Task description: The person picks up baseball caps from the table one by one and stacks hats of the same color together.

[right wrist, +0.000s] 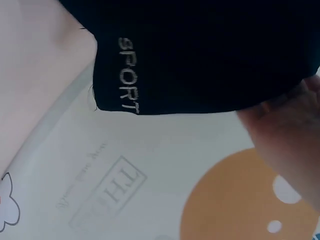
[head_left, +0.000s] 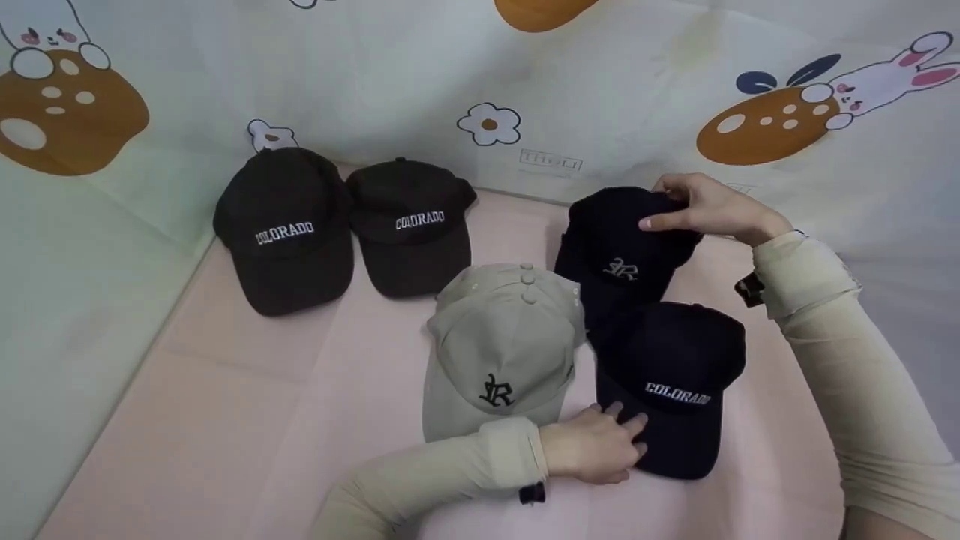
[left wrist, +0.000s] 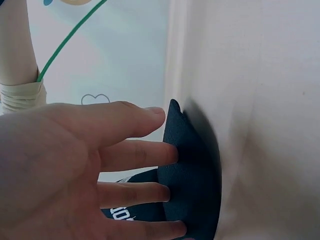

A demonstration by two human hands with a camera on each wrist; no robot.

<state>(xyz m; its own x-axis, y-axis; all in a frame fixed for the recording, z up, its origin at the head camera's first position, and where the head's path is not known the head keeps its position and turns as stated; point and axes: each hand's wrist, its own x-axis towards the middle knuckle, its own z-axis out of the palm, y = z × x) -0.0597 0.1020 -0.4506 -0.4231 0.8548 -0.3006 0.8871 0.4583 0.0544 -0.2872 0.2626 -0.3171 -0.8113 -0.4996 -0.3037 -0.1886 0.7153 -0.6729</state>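
In the head view, my right hand [head_left: 716, 208] pinches the crown of a dark navy baseball cap [head_left: 600, 229] with an R-like monogram, thumb on the outside. Its edge carries "SPORT" lettering [right wrist: 128, 75] in the right wrist view. With fingers spread and nearly straight, my left hand [head_left: 596, 448] touches the brim of a second navy cap [head_left: 679, 341] marked COLORADO. That brim [left wrist: 192, 165] stands beyond the fingertips in the left wrist view. A grey-beige cap [head_left: 506, 330] with a black monogram lies beside both, its brim partly hidden behind my left forearm.
Two dark brown COLORADO caps [head_left: 289, 195] sit side by side at the back left. All the caps lie on a pale pink surface [head_left: 225, 420]. A printed cloth wall [head_left: 375, 75] with rabbits and flowers rises behind and at the left.
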